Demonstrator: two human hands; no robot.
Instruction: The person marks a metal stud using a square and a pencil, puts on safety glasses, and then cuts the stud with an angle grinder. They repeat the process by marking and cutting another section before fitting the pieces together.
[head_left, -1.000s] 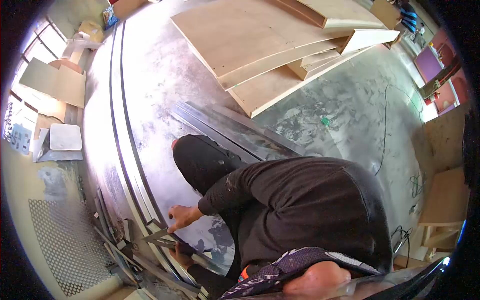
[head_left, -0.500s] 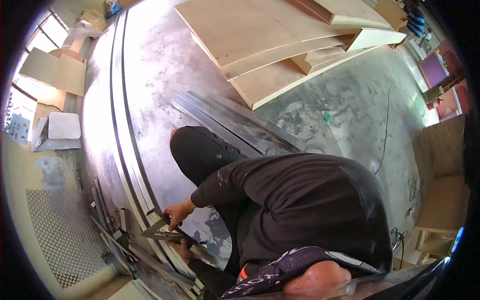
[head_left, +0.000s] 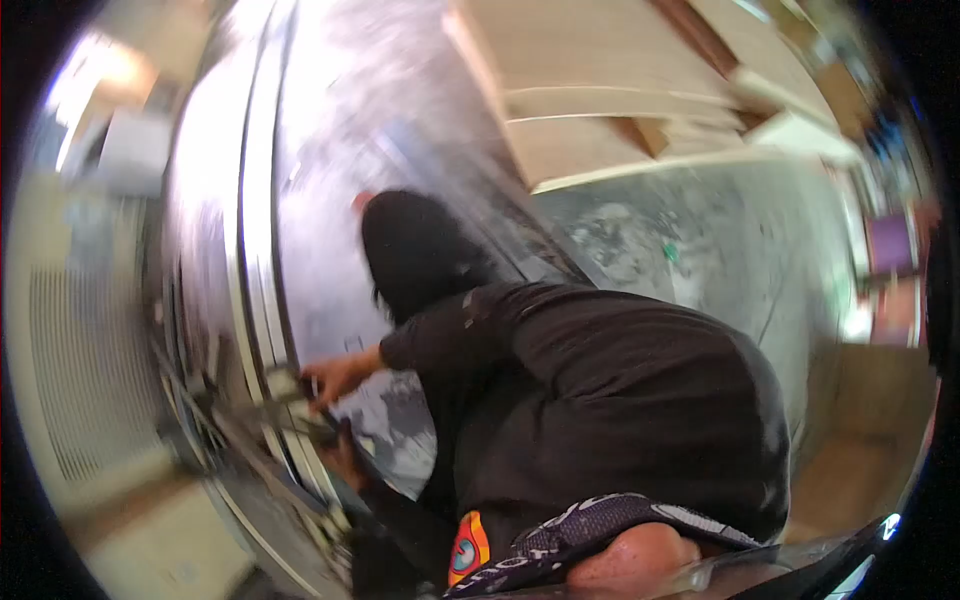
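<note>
Motion blurs the view. My right hand, the upper one, has its fingers bent and closed at the metal square, over the long metal profiles. Just below it, my left hand is closed beside the profiles near the square's lower part; what its fingers hold is too blurred to tell. The square's thin arms lie across the profiles and point left.
Wooden panels stand at the top right. More metal profiles lie on the floor beyond my knee. Metal strips are on the left, near a perforated panel. Boxes are at the upper left.
The view has turned and blurred. Both hands and the square appear slightly higher and further left in the picture, still close together at the profiles.
</note>
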